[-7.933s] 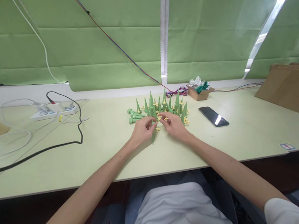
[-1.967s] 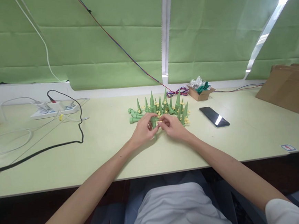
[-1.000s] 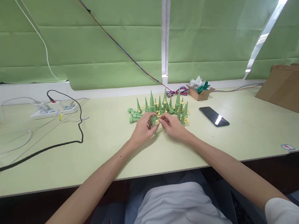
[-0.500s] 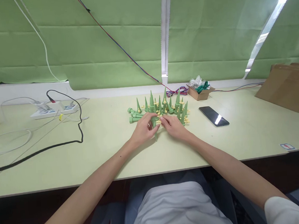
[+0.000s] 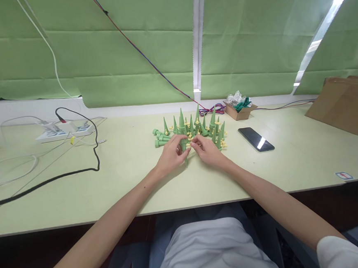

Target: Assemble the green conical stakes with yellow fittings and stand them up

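My left hand (image 5: 173,152) is closed around a green plastic spike (image 5: 186,160), whose tip points down toward me. At the spike's side, my right hand (image 5: 208,150) pinches a small yellow fitting (image 5: 189,144) between thumb and forefinger. The fingers partly cover both pieces. Just behind my hands stand several green spikes (image 5: 181,121), upright, many with yellow fittings on their sides. To the left of that group, a few green spikes (image 5: 161,143) lie on their sides with their wide ends toward the left.
A black phone (image 5: 256,139) lies right of the spikes. Behind it is a small cardboard box (image 5: 241,112) holding clear plastic and green material. A large cardboard box (image 5: 344,105) sits at the far right. A power strip (image 5: 65,133) and a black cable (image 5: 97,155) occupy the left side.
My right thumb and fingers have shifted slightly at the yellow fitting. The spike in my left hand has moved very little, and the other pieces are unchanged.
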### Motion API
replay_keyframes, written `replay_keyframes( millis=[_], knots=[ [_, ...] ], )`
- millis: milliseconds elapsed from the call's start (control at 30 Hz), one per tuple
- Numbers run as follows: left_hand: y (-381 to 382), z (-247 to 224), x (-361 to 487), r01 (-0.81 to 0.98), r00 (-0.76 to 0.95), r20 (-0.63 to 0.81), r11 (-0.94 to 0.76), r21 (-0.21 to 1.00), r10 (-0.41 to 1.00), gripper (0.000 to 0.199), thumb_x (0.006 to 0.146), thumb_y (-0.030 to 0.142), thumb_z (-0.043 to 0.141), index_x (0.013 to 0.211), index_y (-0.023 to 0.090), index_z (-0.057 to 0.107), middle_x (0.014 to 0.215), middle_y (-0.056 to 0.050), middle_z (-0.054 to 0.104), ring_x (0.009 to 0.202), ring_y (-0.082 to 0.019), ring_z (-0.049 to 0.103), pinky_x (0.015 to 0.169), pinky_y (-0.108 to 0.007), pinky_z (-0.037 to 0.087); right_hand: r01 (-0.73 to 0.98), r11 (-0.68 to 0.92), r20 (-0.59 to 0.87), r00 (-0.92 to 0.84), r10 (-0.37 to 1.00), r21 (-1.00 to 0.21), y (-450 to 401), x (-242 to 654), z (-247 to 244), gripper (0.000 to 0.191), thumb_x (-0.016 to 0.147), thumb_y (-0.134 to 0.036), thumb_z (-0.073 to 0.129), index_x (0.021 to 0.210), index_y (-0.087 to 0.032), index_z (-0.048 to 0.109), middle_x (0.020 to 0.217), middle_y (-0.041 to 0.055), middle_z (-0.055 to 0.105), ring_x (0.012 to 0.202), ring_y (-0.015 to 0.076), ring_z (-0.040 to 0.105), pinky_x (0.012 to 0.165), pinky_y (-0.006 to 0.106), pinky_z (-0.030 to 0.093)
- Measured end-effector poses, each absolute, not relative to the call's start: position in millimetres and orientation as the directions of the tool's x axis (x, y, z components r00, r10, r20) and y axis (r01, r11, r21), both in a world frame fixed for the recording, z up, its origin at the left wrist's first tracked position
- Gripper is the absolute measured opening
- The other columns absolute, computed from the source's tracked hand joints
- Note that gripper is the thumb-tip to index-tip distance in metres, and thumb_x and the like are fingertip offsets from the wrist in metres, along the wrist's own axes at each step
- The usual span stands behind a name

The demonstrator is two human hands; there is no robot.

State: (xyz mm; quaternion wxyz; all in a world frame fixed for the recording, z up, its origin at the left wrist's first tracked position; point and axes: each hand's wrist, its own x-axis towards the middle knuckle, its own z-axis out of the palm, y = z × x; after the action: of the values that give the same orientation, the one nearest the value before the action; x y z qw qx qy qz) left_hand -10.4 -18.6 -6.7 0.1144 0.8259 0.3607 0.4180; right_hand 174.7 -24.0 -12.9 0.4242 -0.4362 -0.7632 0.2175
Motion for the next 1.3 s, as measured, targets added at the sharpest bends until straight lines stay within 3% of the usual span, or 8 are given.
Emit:
replay_keyframes(
  millis=[400, 967, 1300],
  knots=[
    [-23.2, -3.5, -9.9, 0.489, 0.44, 0.594, -0.734, 0.471, 0.674, 0.027, 0.089, 0.03, 0.06, 0.114, 0.019, 0.06, 0.092, -0.003, 0.057, 0.061, -0.01, 0.052, 0.06, -0.027, 0.049, 0.578, 0.516, 0.446, -0.273, 0.852, -0.632, -25.5, 172.9, -11.9, 0.034, 0.102, -0.033, 0.033, 0.071, -0.022, 0.04, 0.065, -0.0004, 0.051, 0.061, 0.0156, 0.045, 0.064, 0.029, 0.032],
    [-25.9, -1.9, -9.3, 0.497, 0.444, 0.594, -0.736, 0.459, 0.671, 0.027, 0.088, 0.03, 0.06, 0.113, 0.02, 0.062, 0.094, -0.004, 0.06, 0.062, -0.011, 0.053, 0.062, -0.028, 0.051, 0.595, 0.475, 0.417, -0.244, 0.875, -0.648, -21.5, 171.4, -14.8, 0.043, 0.103, -0.035, 0.03, 0.063, -0.022, 0.039, 0.059, -0.0004, 0.05, 0.058, 0.0154, 0.044, 0.062, 0.03, 0.032],
    [-21.0, -0.2, -6.8, 0.44, 0.325, 0.523, -0.616, 0.653, 0.788, 0.033, 0.082, 0.035, 0.067, 0.111, 0.02, 0.062, 0.112, -0.006, 0.066, 0.061, -0.009, 0.057, 0.057, -0.025, 0.05, 0.531, 0.462, 0.426, -0.198, 0.883, -0.711, -20.9, 171.2, -12.7, 0.047, 0.102, -0.042, 0.032, 0.062, -0.021, 0.042, 0.059, -0.001, 0.05, 0.06, 0.0142, 0.046, 0.063, 0.028, 0.033]
  ],
)
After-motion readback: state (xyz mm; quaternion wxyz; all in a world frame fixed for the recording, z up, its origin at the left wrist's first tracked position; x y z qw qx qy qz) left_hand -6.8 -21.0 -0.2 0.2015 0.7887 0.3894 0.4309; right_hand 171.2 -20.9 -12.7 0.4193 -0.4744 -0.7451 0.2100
